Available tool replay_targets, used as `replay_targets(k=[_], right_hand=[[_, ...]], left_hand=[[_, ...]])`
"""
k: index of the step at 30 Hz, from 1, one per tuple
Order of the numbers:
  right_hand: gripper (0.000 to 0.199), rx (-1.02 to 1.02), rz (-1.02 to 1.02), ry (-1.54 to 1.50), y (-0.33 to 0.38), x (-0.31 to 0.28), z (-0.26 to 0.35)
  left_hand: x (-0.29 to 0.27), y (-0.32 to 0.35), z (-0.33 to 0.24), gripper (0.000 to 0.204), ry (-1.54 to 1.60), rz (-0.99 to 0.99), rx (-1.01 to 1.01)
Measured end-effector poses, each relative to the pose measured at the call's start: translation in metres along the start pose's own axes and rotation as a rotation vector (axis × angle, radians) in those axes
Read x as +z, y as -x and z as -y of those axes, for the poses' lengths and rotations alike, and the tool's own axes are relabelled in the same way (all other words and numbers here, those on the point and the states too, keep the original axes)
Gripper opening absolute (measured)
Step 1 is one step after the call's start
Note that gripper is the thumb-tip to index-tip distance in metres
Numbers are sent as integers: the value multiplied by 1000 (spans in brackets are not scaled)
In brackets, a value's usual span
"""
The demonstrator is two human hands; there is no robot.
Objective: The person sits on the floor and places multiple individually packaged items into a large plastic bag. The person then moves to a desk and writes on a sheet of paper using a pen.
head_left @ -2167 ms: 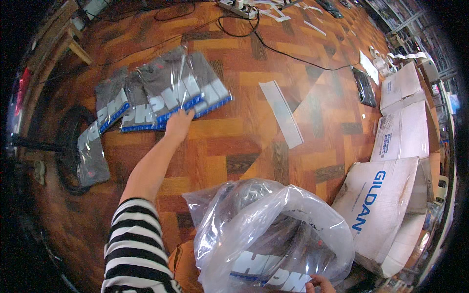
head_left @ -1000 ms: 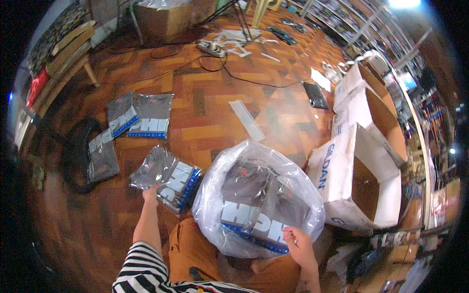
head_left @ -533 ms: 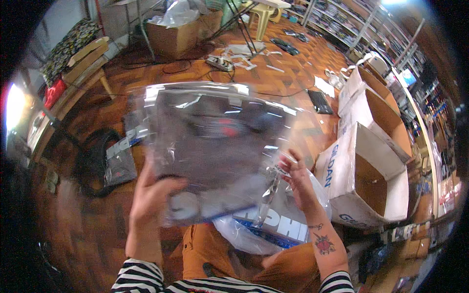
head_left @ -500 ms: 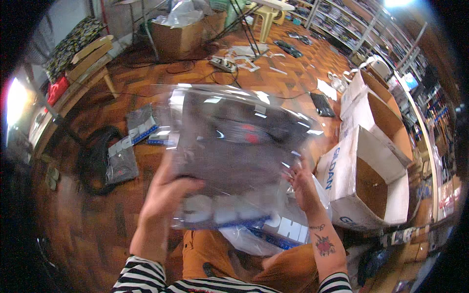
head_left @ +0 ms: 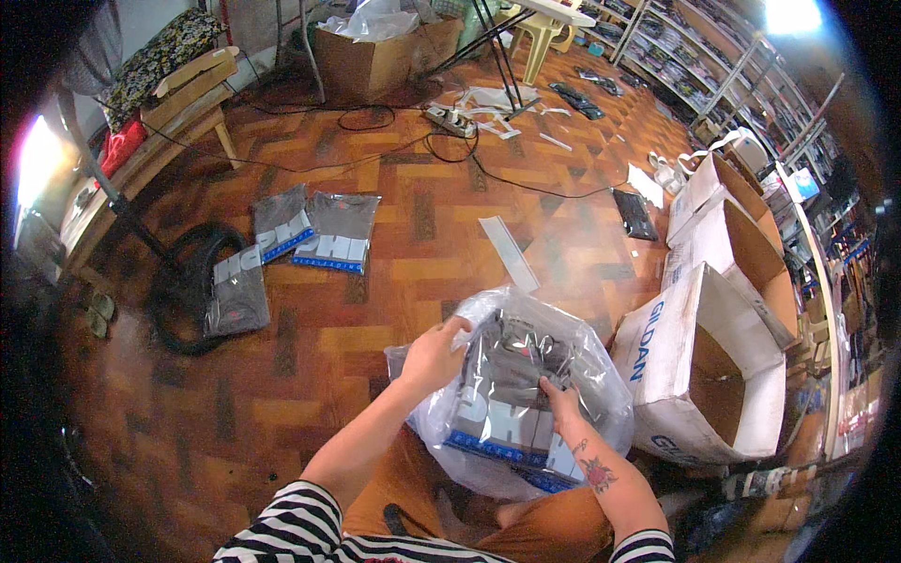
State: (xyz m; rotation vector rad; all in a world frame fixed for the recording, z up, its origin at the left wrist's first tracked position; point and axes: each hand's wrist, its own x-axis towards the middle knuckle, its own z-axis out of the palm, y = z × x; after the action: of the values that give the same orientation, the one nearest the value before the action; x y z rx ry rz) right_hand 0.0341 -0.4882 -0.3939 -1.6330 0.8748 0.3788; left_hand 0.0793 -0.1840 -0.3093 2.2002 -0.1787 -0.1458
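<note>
A large clear plastic bag (head_left: 601,375) stands open on the floor in front of my knees, holding several bagged grey garments (head_left: 511,371) with blue and white printed bands. My left hand (head_left: 434,355) grips the bag's near left rim. Inside the bag's mouth, my right hand (head_left: 561,402) presses on the top garment pack. Three more bagged grey garments lie on the wooden floor to the left: one pair (head_left: 319,230) side by side, and one (head_left: 236,293) lower down, beside a black ring.
Open white cardboard boxes (head_left: 713,371) stand at right. A black round stand base (head_left: 188,281), a wooden bench (head_left: 178,103), a brown carton (head_left: 375,52), a power strip with cables (head_left: 450,120) and a long plastic strip (head_left: 509,253) lie around the parquet floor.
The garment pack I held up with both hands has gone down into the clear bag. My left hand now grips the bag's rim and my right hand rests inside.
</note>
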Motion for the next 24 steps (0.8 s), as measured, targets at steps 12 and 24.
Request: replay_targets(k=[12,24], right_hand=[[46,-418,-441,47,-23,42,-11],[45,-410,-374,-64,3,79,-11]], left_hand=[[-26,58,-21,77,-57,-146,-223],[-79,73,-30,39,-184,486,33]])
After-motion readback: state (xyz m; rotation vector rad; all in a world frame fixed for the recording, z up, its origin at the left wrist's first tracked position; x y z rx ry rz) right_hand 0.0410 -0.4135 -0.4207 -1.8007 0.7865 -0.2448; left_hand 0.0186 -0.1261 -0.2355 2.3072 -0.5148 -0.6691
